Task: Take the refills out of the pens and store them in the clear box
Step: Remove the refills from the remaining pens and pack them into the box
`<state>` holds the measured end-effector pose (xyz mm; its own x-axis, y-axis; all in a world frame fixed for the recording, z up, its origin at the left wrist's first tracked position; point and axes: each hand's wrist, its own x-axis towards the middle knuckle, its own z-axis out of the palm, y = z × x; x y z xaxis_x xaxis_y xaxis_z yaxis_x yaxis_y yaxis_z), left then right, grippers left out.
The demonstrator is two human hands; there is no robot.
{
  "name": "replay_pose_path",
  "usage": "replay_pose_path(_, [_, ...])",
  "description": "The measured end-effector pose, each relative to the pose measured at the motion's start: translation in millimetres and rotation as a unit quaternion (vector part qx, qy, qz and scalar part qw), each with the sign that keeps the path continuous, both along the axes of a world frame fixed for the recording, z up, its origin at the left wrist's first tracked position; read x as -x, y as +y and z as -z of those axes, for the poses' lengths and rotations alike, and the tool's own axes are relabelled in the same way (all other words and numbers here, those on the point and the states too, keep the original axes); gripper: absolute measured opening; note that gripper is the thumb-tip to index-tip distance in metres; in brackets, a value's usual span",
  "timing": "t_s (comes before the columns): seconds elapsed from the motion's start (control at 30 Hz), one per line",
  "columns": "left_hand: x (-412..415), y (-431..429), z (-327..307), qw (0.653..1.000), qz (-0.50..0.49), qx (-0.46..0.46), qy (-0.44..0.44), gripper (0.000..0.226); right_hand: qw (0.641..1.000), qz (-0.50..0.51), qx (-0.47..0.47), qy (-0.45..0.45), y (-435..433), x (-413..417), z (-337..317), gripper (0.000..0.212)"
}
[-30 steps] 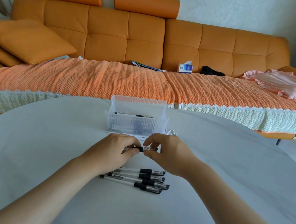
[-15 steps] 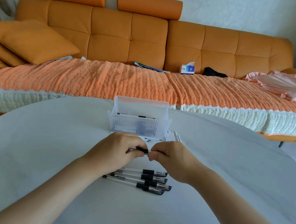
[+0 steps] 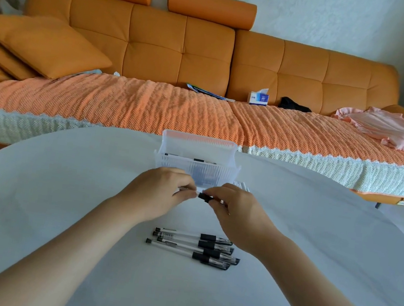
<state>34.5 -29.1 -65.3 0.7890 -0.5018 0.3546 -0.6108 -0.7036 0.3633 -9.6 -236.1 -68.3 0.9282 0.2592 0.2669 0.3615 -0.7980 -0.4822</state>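
Both hands hold one pen [image 3: 201,195] level above the white table [image 3: 312,249], just in front of the clear box [image 3: 194,169]. My left hand [image 3: 160,194] pinches the clear barrel end, mostly hidden in the fingers. My right hand [image 3: 234,211] grips the black grip section. The box stands open with its lid raised, and dark pen parts show through its ribbed wall. Several pens [image 3: 193,248] with black grips lie side by side on the table below my hands.
A few clear tubes [image 3: 241,185] lie on the table by the box's right corner. Beyond the round table's far edge stands an orange sofa [image 3: 180,51] with a woven throw, cushions, a tissue box [image 3: 258,97] and pink cloth [image 3: 394,131].
My hands have stayed on the pen and edged slightly toward the box. The black grip section shows more between my fingertips than a second ago.
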Motion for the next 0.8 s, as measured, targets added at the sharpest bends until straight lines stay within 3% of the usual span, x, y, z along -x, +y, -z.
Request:
replay_pose_path(0.1, [-11.3, 3.9, -1.7, 0.996, 0.002, 0.020, -0.082, 0.018, 1.000, 0.016, 0.005, -0.011, 1.3, -7.7, -6.6, 0.026])
replay_pose_path(0.23, [-30.1, 17.2, -4.7, 0.984, -0.076, 0.038, -0.158, 0.043, 0.997, 0.068, -0.012, -0.036, -2.6, -37.8, -28.0, 0.025])
replay_pose_path(0.37, [-40.9, 32.1, -0.4, 0.986, -0.096, 0.069, -0.115, 0.056, 0.994, 0.094, 0.036, -0.043, 2.1, -81.9, -43.4, 0.027])
replay_pose_path(0.53, [-50.3, 36.9, 10.2, 0.996, -0.069, 0.034, -0.046, 0.060, 0.988, 0.123, 0.090, 0.031, 18.4, -123.8, -40.9, 0.031])
replay_pose_path(0.7, [-48.9, 32.3, 15.5, 0.998, -0.047, 0.003, -0.037, 0.057, 0.986, 0.090, 0.090, 0.112, 34.2, -132.4, -36.9, 0.040])
replay_pose_path(0.8, [-48.3, 29.4, 16.9, 0.997, -0.059, 0.006, -0.045, 0.055, 0.984, 0.076, 0.066, 0.150, 34.6, -133.2, -39.1, 0.029])
